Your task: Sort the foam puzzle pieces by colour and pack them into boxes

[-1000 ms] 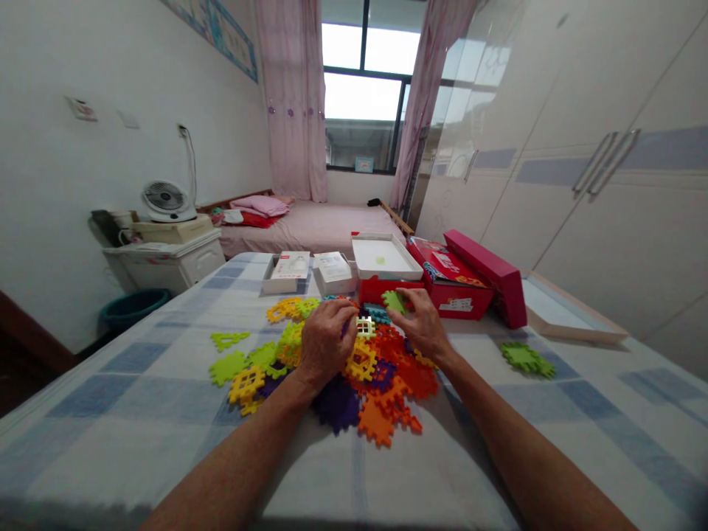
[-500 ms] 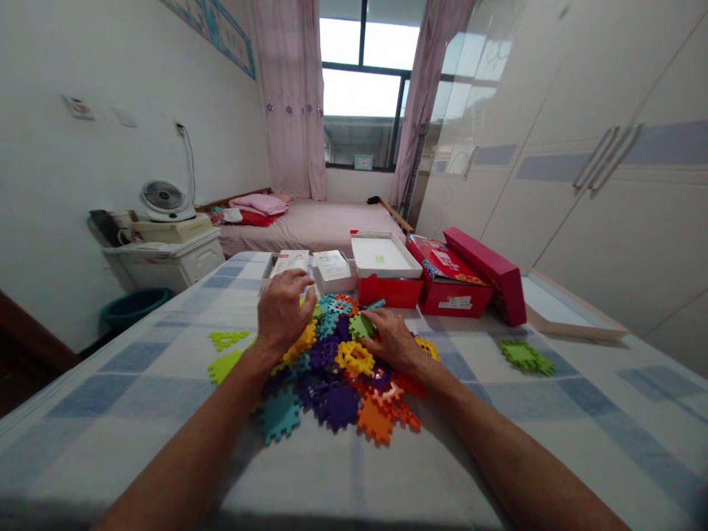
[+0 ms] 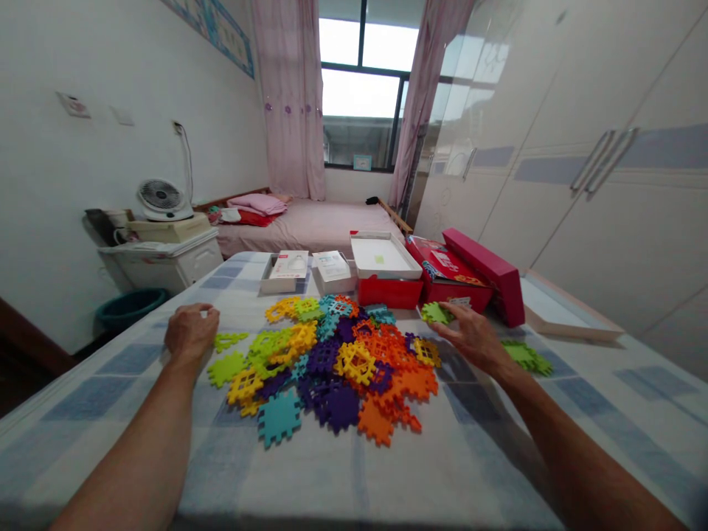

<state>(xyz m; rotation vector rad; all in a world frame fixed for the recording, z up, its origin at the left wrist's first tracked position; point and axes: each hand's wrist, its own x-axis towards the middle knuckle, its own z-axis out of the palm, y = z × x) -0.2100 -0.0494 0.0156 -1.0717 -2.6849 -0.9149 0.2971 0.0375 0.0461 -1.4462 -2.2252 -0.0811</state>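
A: Right hand (image 3: pixel 473 338)?
B: Grasping green piece (image 3: pixel 434 313), beside the pile (image 3: pixel 338 358) on the worktop (image 3: pixel 310 483).
A: Left hand (image 3: pixel 189 333)?
B: Curled near the green triangle (image 3: pixel 231 338); cannot tell, at this angle, whether it holds anything.

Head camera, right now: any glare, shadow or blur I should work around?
Head view: the window is partly blown out to white, and the glossy wardrobe reflects its light; head view: a soft shadow lies on the tablecloth beside the right forearm; head view: the table's near edge looks blurred, but the coloured pieces remain distinguishable.
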